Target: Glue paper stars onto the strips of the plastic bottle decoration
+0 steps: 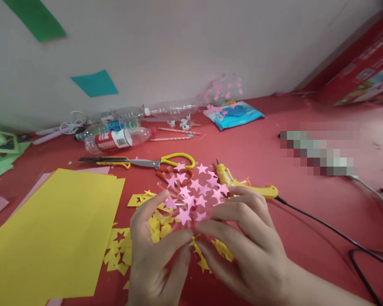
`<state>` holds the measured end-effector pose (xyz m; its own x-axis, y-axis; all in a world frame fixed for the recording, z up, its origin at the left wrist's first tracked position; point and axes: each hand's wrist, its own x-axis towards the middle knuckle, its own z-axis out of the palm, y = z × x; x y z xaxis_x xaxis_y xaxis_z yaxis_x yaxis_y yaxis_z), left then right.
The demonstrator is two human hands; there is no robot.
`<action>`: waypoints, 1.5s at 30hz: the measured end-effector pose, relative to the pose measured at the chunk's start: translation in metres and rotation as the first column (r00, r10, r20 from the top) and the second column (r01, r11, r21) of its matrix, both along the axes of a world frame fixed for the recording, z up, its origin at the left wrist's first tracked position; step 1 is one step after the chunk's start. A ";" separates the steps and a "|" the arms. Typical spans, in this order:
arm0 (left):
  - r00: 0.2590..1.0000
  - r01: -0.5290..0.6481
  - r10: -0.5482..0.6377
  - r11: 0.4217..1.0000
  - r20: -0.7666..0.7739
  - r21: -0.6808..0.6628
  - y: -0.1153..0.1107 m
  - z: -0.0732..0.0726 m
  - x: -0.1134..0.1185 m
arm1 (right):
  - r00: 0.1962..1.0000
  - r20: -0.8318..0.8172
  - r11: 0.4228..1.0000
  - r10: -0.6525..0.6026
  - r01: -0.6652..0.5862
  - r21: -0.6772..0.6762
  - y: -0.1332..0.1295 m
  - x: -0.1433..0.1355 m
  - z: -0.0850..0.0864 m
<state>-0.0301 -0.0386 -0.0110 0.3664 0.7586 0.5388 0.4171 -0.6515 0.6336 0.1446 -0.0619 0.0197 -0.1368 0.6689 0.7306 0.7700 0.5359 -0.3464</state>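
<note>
A clear plastic piece covered in pink paper stars [190, 201] is between my hands at the centre. My left hand [159, 246] curves round its left and near side, fingers closed on it. From the right, my right hand [249, 233] grips the same piece, its thumb and fingertips close to my left fingertips at the near edge. Yellow paper scraps and stars [118, 250] lie beneath and left of the hands. Just beyond my right hand lies a yellow glue gun [263, 191]. Scissors with yellow and red handles [147, 162] rest behind the starred piece.
Yellow sheets [51, 233] cover the left of the red table [242, 144]. Plastic bottles [115, 140], another starred clear piece [223, 91] and a blue packet [239, 114] lie along the wall. A black cord [325, 225] runs right; a pixelated strip [319, 153] lies beyond it.
</note>
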 end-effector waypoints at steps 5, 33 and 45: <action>0.999 -0.008 0.011 0.999 0.053 -0.049 -0.001 -0.001 0.002 | 1.000 0.002 1.000 0.011 -0.011 -0.026 0.000 0.001 -0.001; 0.980 -0.123 0.153 0.969 0.128 -0.213 0.001 0.001 0.008 | 0.999 -0.012 0.999 0.048 -0.048 -0.008 -0.003 0.003 0.002; 0.987 -0.125 0.145 0.967 0.076 -0.221 0.001 0.001 0.007 | 0.998 0.000 0.998 0.061 -0.061 0.000 -0.004 0.001 0.000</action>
